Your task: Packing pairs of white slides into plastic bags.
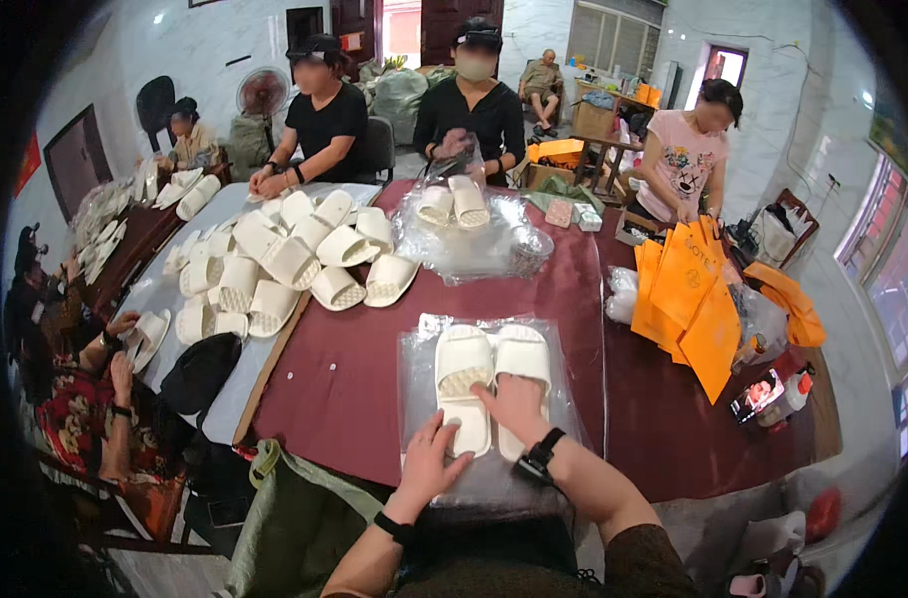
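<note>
Pair of white slippers (492, 384) lies side by side in a clear plastic bag (414, 399) on the maroon bench (354, 379). Left hand (429, 463) open, fingers spread on the bag's near edge; right hand (517, 407) open, flat on the heels. Best press evenly, keeping the pair aligned while smoothing the film.

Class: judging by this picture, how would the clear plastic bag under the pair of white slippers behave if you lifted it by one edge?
The clear plastic bag looks thin and wrinkled, so probably floppy. Its glossy film may be slippery. The white slippers would likely slide around unless held.
</note>
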`<state>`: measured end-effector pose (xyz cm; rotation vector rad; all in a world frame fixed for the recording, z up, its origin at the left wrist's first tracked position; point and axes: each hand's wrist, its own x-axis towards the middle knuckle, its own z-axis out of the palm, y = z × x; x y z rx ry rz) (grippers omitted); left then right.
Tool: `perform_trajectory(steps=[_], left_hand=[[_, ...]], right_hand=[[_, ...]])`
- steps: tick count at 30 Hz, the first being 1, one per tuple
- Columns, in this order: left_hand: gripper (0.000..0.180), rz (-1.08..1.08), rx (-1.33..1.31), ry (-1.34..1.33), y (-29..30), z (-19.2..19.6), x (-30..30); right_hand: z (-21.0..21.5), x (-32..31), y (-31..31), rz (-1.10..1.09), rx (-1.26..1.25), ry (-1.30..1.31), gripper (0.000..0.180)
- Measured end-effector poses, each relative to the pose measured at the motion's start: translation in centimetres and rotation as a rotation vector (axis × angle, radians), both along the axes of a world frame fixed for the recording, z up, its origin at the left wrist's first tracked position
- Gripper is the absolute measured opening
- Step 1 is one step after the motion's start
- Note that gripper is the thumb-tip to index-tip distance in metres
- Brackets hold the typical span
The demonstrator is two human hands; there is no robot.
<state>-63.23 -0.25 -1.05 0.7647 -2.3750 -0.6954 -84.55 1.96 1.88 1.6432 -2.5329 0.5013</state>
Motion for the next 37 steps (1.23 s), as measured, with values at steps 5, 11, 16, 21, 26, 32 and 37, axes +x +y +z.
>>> perform_trajectory(steps=[5,11,16,21,26,32,37], left_hand=[[0.061,0.035,-0.058,0.038,-1.6,-0.5,-1.6],[0.068,0.026,-0.035,-0.013,-1.8,-0.5,-1.8],[0.072,0.046,0.012,-0.058,-1.4,-0.6,-1.5],[0.068,0.055,-0.111,-0.148,-1.7,-0.9,-2.0],[0.074,0.106,-0.207,-0.201,-1.4,-2.2,-3.4],[0.082,0.100,-0.074,-0.255,-0.8,0.4,-3.8],[0.088,-0.236,0.048,-0.323,-2.1,2.0,-0.6]], right_hand=[[-1.7,-1.9,-3.4,-0.025,-0.099,0.047,0.052],[-1.9,-2.9,-3.7,-0.033,-0.304,-0.170,0.046],[1.3,-5.0,-0.2,-0.101,-0.454,-0.320,0.040],[3.0,-7.4,7.1,-0.155,-0.879,-0.520,0.032],[3.5,-3.8,14.0,-0.155,-0.840,-0.470,0.030],[1.0,0.2,15.1,-0.139,-0.545,-0.289,0.032],[0.6,1.0,13.7,-0.131,-0.263,-0.299,0.030]])
